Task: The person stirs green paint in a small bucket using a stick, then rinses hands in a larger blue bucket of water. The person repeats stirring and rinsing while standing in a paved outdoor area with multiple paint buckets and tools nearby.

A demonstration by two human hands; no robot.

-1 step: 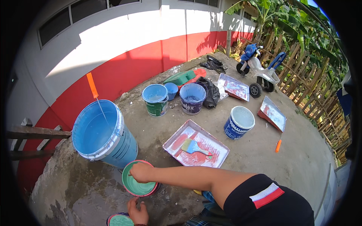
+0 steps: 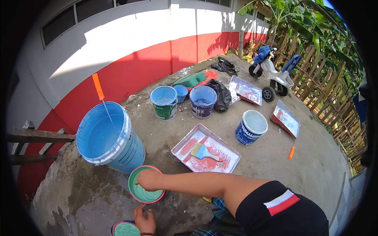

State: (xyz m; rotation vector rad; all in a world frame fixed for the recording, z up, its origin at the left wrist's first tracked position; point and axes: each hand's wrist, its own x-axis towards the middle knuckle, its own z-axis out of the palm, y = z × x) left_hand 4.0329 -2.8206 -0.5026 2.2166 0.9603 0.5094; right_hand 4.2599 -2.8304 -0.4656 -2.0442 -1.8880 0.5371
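While the right hand point(image 2: 149, 179) fingers clench a thin stick over the round green paint can point(image 2: 145, 192), the left hand point(image 2: 144, 220) fingers rest released.

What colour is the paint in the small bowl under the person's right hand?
Green, seen best in the head view: the small bowl holds green paint and has a pink rim.
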